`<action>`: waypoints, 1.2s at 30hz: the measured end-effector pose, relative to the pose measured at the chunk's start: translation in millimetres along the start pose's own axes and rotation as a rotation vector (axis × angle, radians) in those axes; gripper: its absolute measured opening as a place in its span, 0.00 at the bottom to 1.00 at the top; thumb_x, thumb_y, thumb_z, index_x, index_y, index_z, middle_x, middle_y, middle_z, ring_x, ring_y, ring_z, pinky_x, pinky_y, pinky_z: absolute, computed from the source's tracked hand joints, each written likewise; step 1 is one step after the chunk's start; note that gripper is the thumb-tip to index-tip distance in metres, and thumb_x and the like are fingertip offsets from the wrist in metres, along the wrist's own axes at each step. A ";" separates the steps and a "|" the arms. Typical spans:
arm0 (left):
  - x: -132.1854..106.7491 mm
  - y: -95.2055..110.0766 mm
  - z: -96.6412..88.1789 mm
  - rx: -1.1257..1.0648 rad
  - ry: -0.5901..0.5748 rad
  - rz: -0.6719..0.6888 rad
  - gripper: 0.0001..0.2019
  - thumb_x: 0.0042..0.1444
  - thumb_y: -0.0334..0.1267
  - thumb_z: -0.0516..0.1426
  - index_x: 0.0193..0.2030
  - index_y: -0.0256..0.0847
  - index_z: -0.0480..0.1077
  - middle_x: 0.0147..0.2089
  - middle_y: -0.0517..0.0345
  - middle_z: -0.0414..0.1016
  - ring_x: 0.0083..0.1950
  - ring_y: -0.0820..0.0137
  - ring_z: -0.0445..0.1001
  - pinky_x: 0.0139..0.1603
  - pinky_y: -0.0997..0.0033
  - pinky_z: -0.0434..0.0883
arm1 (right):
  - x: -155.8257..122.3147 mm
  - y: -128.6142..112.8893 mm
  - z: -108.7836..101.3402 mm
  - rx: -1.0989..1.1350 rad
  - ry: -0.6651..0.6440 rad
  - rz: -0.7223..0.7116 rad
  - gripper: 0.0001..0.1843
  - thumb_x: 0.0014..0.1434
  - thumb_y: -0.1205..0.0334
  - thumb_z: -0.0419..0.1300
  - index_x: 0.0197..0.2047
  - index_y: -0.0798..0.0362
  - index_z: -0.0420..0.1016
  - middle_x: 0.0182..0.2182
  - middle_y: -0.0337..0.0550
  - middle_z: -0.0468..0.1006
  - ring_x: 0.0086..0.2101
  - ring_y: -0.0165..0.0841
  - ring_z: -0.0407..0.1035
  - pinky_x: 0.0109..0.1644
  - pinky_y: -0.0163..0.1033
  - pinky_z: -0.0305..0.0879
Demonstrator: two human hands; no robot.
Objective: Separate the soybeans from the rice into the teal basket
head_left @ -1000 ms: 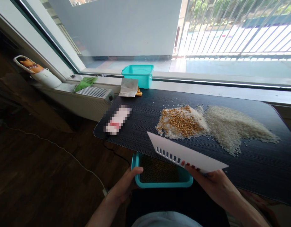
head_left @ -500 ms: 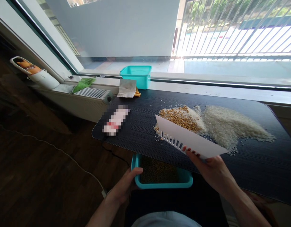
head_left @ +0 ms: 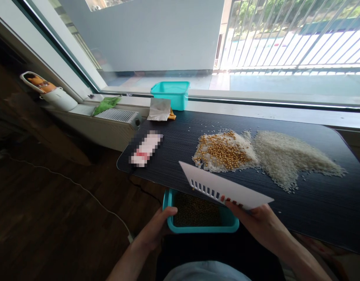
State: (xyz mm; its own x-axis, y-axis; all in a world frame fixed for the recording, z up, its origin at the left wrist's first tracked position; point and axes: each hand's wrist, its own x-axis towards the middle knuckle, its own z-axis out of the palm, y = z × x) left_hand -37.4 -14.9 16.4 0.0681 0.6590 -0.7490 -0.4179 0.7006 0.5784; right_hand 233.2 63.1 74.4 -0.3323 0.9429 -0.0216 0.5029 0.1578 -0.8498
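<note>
My left hand [head_left: 160, 222] grips the left end of a turquoise plastic bin [head_left: 204, 230], its thumb over the rim. Yellowish round grains, perhaps soybeans or chickpeas, cover the bin's floor below the table's front edge. In my right hand [head_left: 257, 220] is a white slotted card [head_left: 223, 185], tilted, with a row of slots along its lower edge; fingertips show through some of them. The card is over the table edge, just above the bin. Beyond it lies a heap of yellow beans [head_left: 226, 150] mixed with white rice. A larger pile of rice [head_left: 285, 152] adjoins it on the right.
On the dark table [head_left: 176, 148] lies a blurred pinkish-white item [head_left: 146, 148] at left. A second turquoise bin [head_left: 171, 93] stands by the window behind a pale packet [head_left: 159, 109]. The radiator [head_left: 118, 115] holds a green cloth [head_left: 107, 104] and a white container [head_left: 59, 97].
My right hand has drawn the slotted card toward me and slightly left, away from the bean heap to the table edge. My left hand and the bin stay put.
</note>
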 end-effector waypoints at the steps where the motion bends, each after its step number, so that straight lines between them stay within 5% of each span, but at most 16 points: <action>1: -0.7 0.6 0.1 0.003 0.001 0.002 0.24 0.48 0.47 0.64 0.49 0.34 0.72 0.45 0.46 0.81 0.45 0.57 0.79 0.43 0.62 0.76 | -3.1 1.6 1.7 -0.003 -0.024 -0.008 0.14 0.59 0.55 0.59 0.42 0.49 0.83 0.36 0.39 0.86 0.35 0.41 0.80 0.36 0.38 0.78; 10: -1.9 -1.3 -1.3 0.039 -0.006 0.029 0.27 0.49 0.50 0.63 0.52 0.34 0.71 0.43 0.46 0.80 0.42 0.59 0.78 0.36 0.65 0.74 | -5.4 1.0 0.7 -0.034 0.005 -0.019 0.13 0.58 0.53 0.59 0.38 0.48 0.83 0.31 0.39 0.85 0.30 0.40 0.79 0.31 0.36 0.77; 17: -0.3 -2.2 0.8 0.034 0.054 0.012 0.26 0.47 0.49 0.63 0.50 0.36 0.70 0.36 0.55 0.75 0.35 0.65 0.74 0.35 0.65 0.74 | 34.1 5.0 -13.4 -0.062 0.256 -0.022 0.16 0.54 0.48 0.61 0.35 0.50 0.84 0.32 0.41 0.86 0.33 0.46 0.80 0.38 0.42 0.78; 24: 4.0 -5.2 0.5 0.008 0.038 0.018 0.25 0.47 0.48 0.63 0.49 0.37 0.69 0.38 0.54 0.73 0.36 0.65 0.73 0.36 0.64 0.74 | 61.1 16.2 -5.4 -0.144 0.251 -0.064 0.17 0.56 0.50 0.60 0.36 0.53 0.84 0.29 0.42 0.85 0.34 0.46 0.80 0.33 0.38 0.75; 36: 2.6 1.0 4.6 -0.006 0.041 -0.013 0.21 0.48 0.46 0.63 0.47 0.38 0.70 0.37 0.53 0.75 0.36 0.64 0.74 0.37 0.64 0.72 | 61.6 23.1 -4.1 -0.175 0.270 -0.063 0.17 0.56 0.49 0.60 0.36 0.53 0.83 0.28 0.42 0.85 0.34 0.46 0.80 0.32 0.38 0.75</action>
State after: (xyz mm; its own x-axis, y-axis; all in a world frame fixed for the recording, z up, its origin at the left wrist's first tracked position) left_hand -33.4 -11.2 16.5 0.0366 0.6378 -0.7693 -0.4228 0.7074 0.5664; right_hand 227.6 126.1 55.5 -0.1556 0.9696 0.1888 0.6256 0.2447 -0.7408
